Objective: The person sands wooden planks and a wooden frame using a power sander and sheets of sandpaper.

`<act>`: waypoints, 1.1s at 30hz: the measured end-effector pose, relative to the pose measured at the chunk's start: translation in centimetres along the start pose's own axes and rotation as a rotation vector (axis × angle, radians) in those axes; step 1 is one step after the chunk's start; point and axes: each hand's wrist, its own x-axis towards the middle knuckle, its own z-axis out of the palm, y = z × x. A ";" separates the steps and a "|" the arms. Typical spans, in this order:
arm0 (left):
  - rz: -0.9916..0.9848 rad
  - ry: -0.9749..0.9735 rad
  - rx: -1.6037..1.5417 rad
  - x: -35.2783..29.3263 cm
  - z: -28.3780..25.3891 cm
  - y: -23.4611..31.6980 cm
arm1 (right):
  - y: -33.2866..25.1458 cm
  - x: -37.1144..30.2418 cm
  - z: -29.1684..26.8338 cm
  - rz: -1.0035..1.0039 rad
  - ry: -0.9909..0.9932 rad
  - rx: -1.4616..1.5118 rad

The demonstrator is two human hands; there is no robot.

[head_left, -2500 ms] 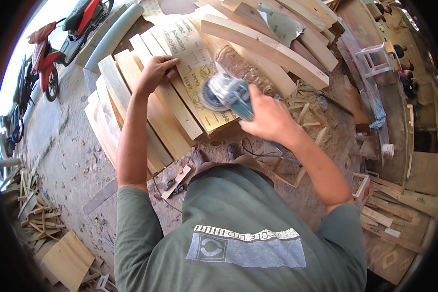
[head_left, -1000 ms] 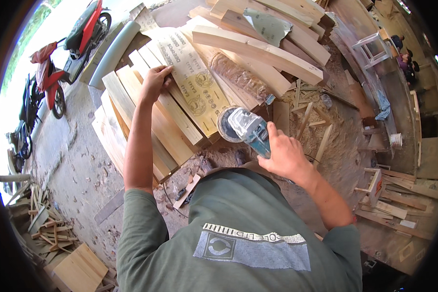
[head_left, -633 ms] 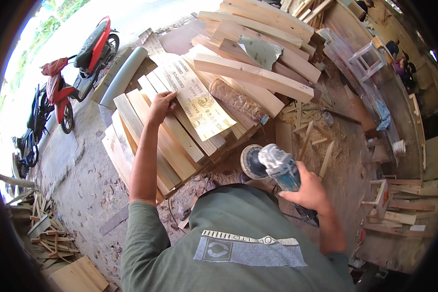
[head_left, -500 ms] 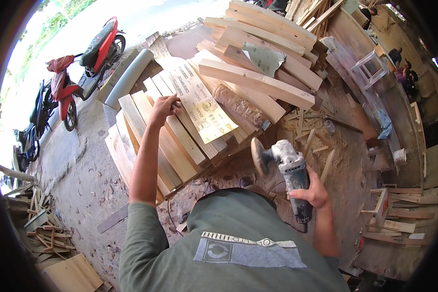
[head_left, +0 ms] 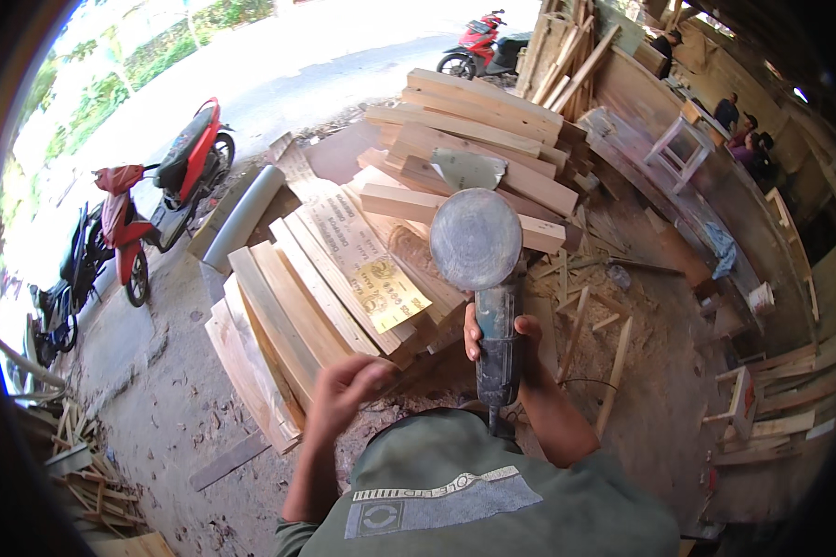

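The right hand (head_left: pixel 532 357) is gripping the angle grinder (head_left: pixel 498 348) by its body, right of the sandpaper sheet (head_left: pixel 390 295); the disc (head_left: pixel 476 239) is facing headward. The left hand (head_left: pixel 342 388) is hovering half-curled, apparently empty. Disc inspection is seemingly proceeding; repositioning is calling for fingers clear of the disc.

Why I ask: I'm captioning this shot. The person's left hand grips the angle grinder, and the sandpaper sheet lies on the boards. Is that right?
Not quite: the head view shows the right hand gripping the angle grinder, not the left hand. The sandpaper sheet does lie on the boards.
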 end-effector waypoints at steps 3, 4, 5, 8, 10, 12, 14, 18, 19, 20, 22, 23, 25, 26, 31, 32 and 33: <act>0.092 -0.134 0.194 -0.7 3.6 -0.4 | 0.8 2.7 1.5 -0.027 -0.044 -0.053; 0.078 -0.147 0.097 -1.0 4.6 -0.8 | 1.0 3.5 2.6 -0.034 -0.033 -0.102; 0.066 -0.177 0.031 -1.1 5.1 -0.6 | 1.4 4.2 3.7 -0.038 -0.024 -0.145; 0.069 -0.187 0.055 -1.1 6.0 -0.4 | 2.8 5.2 7.2 -0.147 0.009 -0.335; 0.108 -0.078 0.053 -0.7 6.0 -0.2 | 3.9 5.4 8.7 -0.161 0.017 -0.397; 0.199 0.036 -0.137 -0.6 5.9 -0.6 | 4.9 5.9 10.6 -0.174 0.021 -0.486; 0.186 0.038 -0.204 -1.4 4.7 -0.4 | 4.8 6.0 11.3 -0.083 -0.028 -0.626; 0.158 0.239 -0.218 -3.0 2.2 0.9 | 2.8 5.6 11.6 -0.094 -0.056 -1.287; 0.179 0.329 -0.138 -2.8 1.2 0.1 | 2.5 4.6 10.7 -0.143 -0.052 -1.377; 0.209 0.430 -0.056 -2.7 0.1 -0.5 | 2.2 3.6 10.2 -0.196 -0.061 -1.466; 0.128 0.542 0.098 -2.6 -1.3 0.7 | 1.6 1.1 9.3 -0.128 0.098 -1.400; 0.186 0.610 0.221 -2.2 -2.4 -0.3 | 1.5 -0.4 8.3 -0.076 0.170 -1.413; 0.124 0.665 0.329 -1.5 -3.4 -0.3 | 1.5 -3.5 6.2 0.020 0.311 -1.498; 0.087 0.682 0.379 -1.1 -3.8 -0.2 | 1.7 -5.1 5.1 0.055 0.379 -1.570; -0.012 0.704 0.538 2.0 -6.5 -3.3 | 2.3 -12.0 1.9 0.226 0.603 -1.829; -0.026 0.703 0.535 3.0 -7.0 -4.4 | 2.3 -12.7 2.1 0.260 0.632 -1.846; -0.035 0.692 0.533 4.1 -7.7 -6.0 | 2.3 -13.6 2.2 0.295 0.673 -1.863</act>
